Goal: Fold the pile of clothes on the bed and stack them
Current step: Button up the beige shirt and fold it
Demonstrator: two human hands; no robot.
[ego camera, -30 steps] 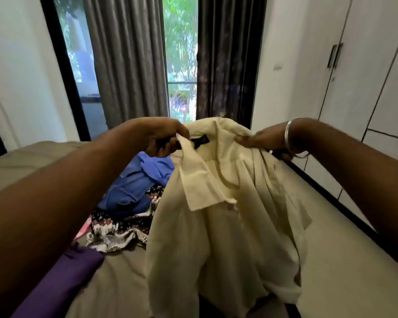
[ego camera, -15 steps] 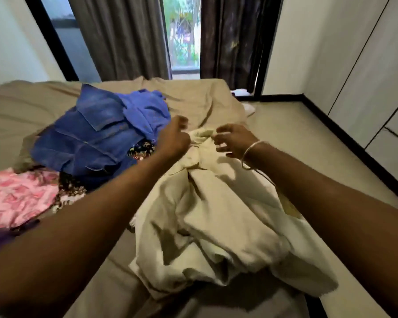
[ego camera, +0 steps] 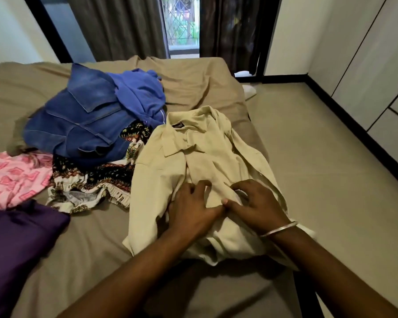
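The cream shirt (ego camera: 200, 157) lies spread near the bed's (ego camera: 193, 83) right edge. The left hand (ego camera: 191, 207) and right hand (ego camera: 255, 203) pinch its front. The pile (ego camera: 90, 125) remains unfolded; nothing is stacked.

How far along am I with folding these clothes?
Early on. Done: no folded stack shows. In hand: the cream shirt lies collar-up on the bed, with left hand and right hand on its front. Left: denim jacket, blue top, patterned garment, pink cloth, purple cloth.
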